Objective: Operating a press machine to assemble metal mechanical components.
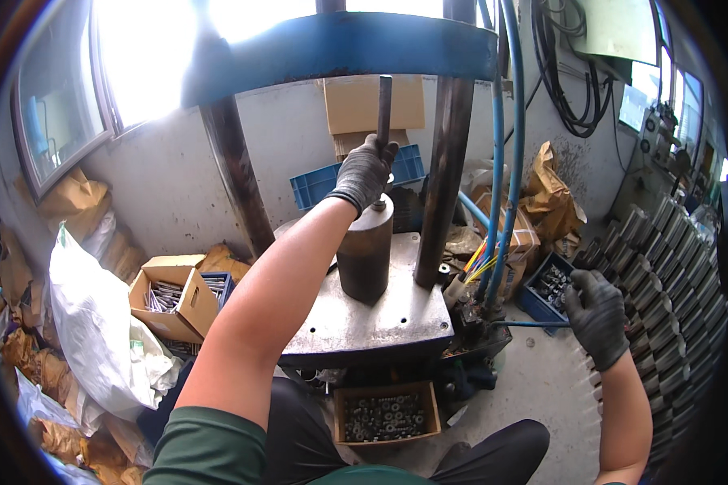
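My left hand [362, 171], in a dark grey glove, is closed around an upright metal bar [385, 105]. Below and beside that hand, a thick dark metal cylinder [364, 259] stands on the press's steel plate [364, 323]. My right hand [600, 317], gloved too, is out to the right with its fingers curled in. Whether a small part sits between those fingers is hidden. Next to it are a blue bin [534, 305] of small metal parts and a large stack of metal cylinders [663, 283].
Two dark press columns [243, 178] and a blue crossbeam [356, 48] frame the plate. Blue hoses [516, 162] run down at right. On the left stand a cardboard box [188, 301] of metal pins and a white sack [97, 315]. A box [340, 420] of small parts lies below.
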### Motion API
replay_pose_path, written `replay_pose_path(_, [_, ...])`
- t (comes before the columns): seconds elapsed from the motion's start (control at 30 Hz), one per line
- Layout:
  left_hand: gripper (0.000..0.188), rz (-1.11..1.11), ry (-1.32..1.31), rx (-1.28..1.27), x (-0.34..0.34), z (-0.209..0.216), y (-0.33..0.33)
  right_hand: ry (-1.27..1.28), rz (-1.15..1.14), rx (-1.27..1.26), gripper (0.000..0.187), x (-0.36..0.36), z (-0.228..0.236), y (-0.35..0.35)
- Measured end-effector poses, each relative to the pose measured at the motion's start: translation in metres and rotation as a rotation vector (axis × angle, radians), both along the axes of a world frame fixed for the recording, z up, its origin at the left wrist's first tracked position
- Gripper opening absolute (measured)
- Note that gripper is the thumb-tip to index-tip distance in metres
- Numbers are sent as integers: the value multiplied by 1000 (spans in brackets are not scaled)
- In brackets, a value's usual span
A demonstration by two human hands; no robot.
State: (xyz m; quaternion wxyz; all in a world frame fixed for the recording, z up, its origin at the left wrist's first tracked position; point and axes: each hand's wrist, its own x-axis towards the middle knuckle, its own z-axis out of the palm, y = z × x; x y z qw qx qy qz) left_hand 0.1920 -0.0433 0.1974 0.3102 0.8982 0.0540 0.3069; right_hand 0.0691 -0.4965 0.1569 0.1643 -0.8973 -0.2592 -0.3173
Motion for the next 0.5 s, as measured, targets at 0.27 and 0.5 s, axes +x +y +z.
replay_pose_path(0.27, [41, -103, -46, -198, -5, -3, -3, 309, -29, -153, 44, -74, -30, -30])
replay_pose_path(0.5, [41, -20, 25, -137, -2, 0, -1, 533, 133, -332, 40, -91, -25, -17])
